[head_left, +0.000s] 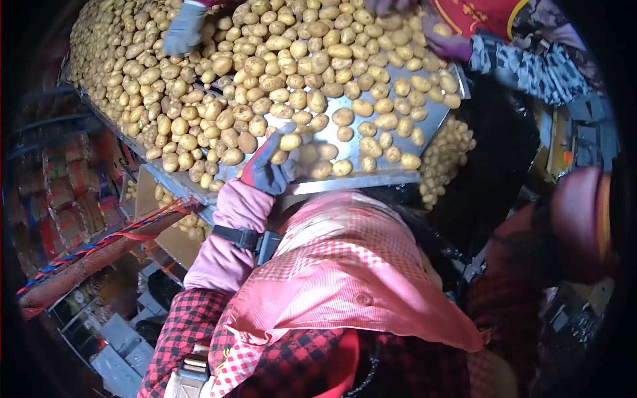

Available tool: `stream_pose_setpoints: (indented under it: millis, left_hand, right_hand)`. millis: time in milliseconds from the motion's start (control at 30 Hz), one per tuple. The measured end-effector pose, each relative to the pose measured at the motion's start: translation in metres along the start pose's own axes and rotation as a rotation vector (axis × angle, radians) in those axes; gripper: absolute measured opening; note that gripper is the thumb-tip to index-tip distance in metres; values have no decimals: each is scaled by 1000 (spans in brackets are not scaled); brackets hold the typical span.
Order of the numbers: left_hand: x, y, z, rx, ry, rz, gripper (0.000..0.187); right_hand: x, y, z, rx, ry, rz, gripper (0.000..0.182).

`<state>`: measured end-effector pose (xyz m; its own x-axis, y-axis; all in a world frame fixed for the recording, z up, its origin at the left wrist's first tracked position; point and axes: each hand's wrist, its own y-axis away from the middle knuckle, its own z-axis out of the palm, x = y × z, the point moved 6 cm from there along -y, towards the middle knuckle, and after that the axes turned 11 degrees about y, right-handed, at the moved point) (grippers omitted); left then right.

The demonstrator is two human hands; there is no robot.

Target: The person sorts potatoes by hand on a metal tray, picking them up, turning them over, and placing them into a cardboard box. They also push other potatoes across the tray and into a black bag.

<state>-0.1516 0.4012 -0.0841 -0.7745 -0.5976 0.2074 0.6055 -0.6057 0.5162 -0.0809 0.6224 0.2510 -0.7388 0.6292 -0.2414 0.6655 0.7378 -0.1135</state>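
Note:
My left hand [269, 164], in a grey-blue glove with a red edge, is at the front rim of the metal sorting table [391, 178]. Its fingers curl around a potato [279, 156], and another potato [290, 142] rests against them. Loose potatoes [342, 117] lie on the shiny metal just beyond, some smeared by motion near the fingertips. On the right side, my right arm reaches out in a pink sleeve [577, 225]; the hand itself does not show.
A large potato heap [199, 119] covers the table's left and back. Across it work another person's gloved hand [182, 30] and a purple-gloved hand [448, 43]. More potatoes [446, 159] sit below the right edge beside black plastic [497, 152]. A cord-wrapped pole [99, 259] stands left.

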Motion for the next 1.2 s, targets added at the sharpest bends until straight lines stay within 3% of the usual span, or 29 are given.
stream_pose_setpoints:
  millis: [333,400,467,500,600,633,667,833,933,967,1033,1067,1133,1167,1200]
  left_hand:
    - [11,22,-11,155,-31,96,43]
    - [20,31,-21,151,-307,231,41]
    - [14,39,-24,143,20,172,39]
    - [14,40,-27,234,94,202,39]
    - [18,46,-33,178,49,324,39]
    - [20,50,-39,49,122,304,38]
    - [18,59,-70,98,158,258,36]
    - [17,88,-70,102,202,321,40]
    - [21,111,-61,123,277,393,48]
    - [19,117,-67,41,304,420,57]
    - [13,129,-69,101,272,477,63]
    - [13,133,-71,135,249,501,66]
    - [10,136,-79,-22,95,516,64]
    - [7,144,-85,52,-37,525,62]
    - [0,144,-86,25,178,453,58]
  right_hand:
    - [5,-12,2,26,7,-42,64]
    - [10,-17,7,28,-4,-43,64]
    - [10,-26,13,29,-2,-63,64]
    - [10,-30,14,34,-1,-72,64]
    - [13,-44,16,44,-34,-76,65]
    - [13,-48,9,71,-69,-64,65]
    - [18,-58,8,68,-111,-75,65]
    - [64,-90,45,236,-454,166,65]
    - [125,-133,108,419,-790,426,65]
    - [147,-154,141,446,-837,489,65]
    - [186,-195,219,393,-759,526,65]
    - [202,-213,262,374,-502,359,74]
    - [198,-252,316,70,-366,424,75]
    - [189,-258,326,-74,-148,493,77]
    - [168,-263,317,-218,73,558,79]
